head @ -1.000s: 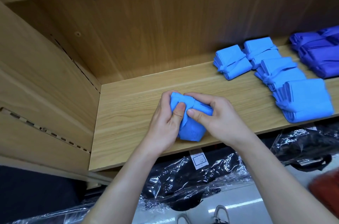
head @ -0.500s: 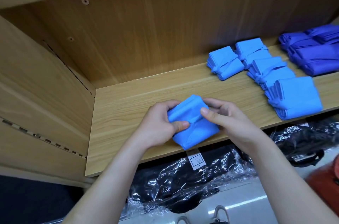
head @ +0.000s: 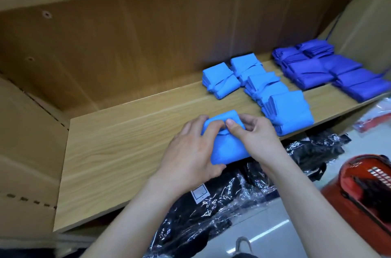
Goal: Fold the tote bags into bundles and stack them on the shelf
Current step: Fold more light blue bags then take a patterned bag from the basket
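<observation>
A light blue folded tote bag lies at the front edge of the wooden shelf. My left hand grips its left side, fingers curled over the top and thumb under the front. My right hand holds the right side, thumb pressing on the top fold. Much of the bundle is hidden under both hands. Several tied light blue bundles sit further right on the shelf.
Dark blue folded bags are stacked at the shelf's right end. Black items in clear plastic lie below the shelf. A red basket stands on the floor at right. The shelf's left part is bare wood.
The bundle has been turned and pressed flatter at the shelf edge. My left hand now covers its left side and my right thumb has moved onto the top fold. The camera shifted left.
</observation>
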The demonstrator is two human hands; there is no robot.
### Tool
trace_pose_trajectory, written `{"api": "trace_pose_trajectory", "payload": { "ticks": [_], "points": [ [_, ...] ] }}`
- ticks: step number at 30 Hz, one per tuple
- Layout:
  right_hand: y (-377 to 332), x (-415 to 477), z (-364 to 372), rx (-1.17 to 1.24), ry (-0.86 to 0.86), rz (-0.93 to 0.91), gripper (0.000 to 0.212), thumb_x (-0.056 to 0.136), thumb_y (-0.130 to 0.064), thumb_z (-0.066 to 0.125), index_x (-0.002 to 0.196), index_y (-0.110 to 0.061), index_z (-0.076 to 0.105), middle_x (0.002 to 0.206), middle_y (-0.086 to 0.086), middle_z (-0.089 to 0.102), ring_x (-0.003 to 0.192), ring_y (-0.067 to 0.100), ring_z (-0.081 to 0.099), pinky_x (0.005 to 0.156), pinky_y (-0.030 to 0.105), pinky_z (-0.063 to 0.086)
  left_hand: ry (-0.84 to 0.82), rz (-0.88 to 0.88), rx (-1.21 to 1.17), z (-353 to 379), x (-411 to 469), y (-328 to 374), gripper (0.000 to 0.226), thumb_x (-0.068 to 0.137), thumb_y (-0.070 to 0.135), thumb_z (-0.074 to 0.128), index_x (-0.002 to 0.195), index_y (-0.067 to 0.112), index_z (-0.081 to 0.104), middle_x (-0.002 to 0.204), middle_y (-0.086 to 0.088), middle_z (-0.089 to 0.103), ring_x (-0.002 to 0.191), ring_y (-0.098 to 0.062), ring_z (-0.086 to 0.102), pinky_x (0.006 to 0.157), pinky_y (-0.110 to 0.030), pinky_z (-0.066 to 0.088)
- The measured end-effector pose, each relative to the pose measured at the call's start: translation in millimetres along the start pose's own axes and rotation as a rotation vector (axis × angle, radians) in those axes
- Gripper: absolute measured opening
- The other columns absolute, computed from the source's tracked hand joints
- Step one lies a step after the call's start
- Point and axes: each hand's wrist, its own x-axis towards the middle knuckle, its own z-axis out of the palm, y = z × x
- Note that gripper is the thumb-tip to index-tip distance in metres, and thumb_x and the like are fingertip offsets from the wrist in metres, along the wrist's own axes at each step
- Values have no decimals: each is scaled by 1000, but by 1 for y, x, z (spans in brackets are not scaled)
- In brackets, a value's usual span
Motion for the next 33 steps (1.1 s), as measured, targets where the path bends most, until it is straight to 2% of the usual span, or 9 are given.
{"api": "trace_pose_trajectory", "payload": {
  "ticks": [6, 9, 12, 14, 16, 21, 25, 27, 33],
  "points": [
    [-9, 26, -43, -27, -78, 17, 26, 95, -26, 61, 117, -12, 64, 94, 4, 75, 91, 12, 71, 83, 28, 55, -10, -12, 106, 4, 41, 27, 98, 60, 58, 71, 138, 38, 14, 145, -1, 28, 130, -25, 34, 98, -43, 44],
    [-16, 40, -72, -459, -51, -154, 40, 90, -37, 64, 129, -27, 57, 106, 2, 70, 101, 16, 65, 94, 39, 50, 13, -111, 26, 10, 68, 32, 92, 55, 56, 66, 133, 39, 20, 138, 0, 37, 125, -26, 42, 95, -45, 46],
    [-24, 49, -111, -968, 1, -415, 67, 79, -59, 64, 140, -39, 43, 135, -3, 50, 126, 20, 41, 100, 49, 42, -2, -199, 48, 17, 99, 25, 94, 54, 54, 68, 134, 40, 21, 138, 2, 36, 125, -25, 40, 96, -45, 45],
    [-25, 54, -134, -1231, -95, -320, 87, 71, -71, 63, 145, -51, 21, 155, -6, 20, 141, 20, 14, 104, 53, 35, -33, -238, 78, 21, 118, 21, 94, 56, 52, 71, 136, 41, 23, 139, 3, 35, 126, -24, 38, 100, -44, 42],
    [-15, 59, -146, -1345, -225, -203, 99, 69, -73, 64, 145, -56, 3, 160, -7, -4, 146, 19, -5, 108, 50, 26, -72, -249, 89, 29, 132, 21, 93, 57, 51, 71, 136, 41, 24, 138, 4, 34, 128, -22, 36, 102, -42, 39],
    [4, 76, -160, -1332, -233, -257, 94, 78, -52, 67, 145, -54, 0, 160, -9, -11, 146, 17, -13, 110, 48, 25, -103, -282, 62, 47, 151, 20, 99, 60, 46, 76, 143, 39, 23, 149, 6, 24, 139, -18, 22, 110, -39, 26],
    [7, 90, -173, -1300, -285, -253, 97, 77, -48, 70, 146, -53, 1, 160, -13, -11, 147, 14, -15, 113, 50, 23, -91, -314, -40, 50, 162, 17, 112, 69, 36, 84, 154, 27, 12, 162, 4, -3, 148, -18, -3, 118, -31, 7],
    [9, 94, -177, -1293, -282, -250, 98, 77, -46, 71, 146, -53, 2, 160, -13, -10, 147, 14, -14, 114, 52, 20, -83, -346, -114, 54, 166, 17, 113, 70, 33, 85, 154, 28, 11, 162, 3, -9, 148, -19, -8, 117, -29, 3],
    [18, 100, -189, -1213, -258, -314, 96, 75, -39, 70, 147, -53, 8, 161, -12, -10, 147, 12, -16, 116, 50, 13, -21, -374, -166, 62, 174, 20, 113, 64, 39, 87, 153, 26, 19, 157, -4, 11, 146, -22, 13, 119, -29, 17]
  ]
}}
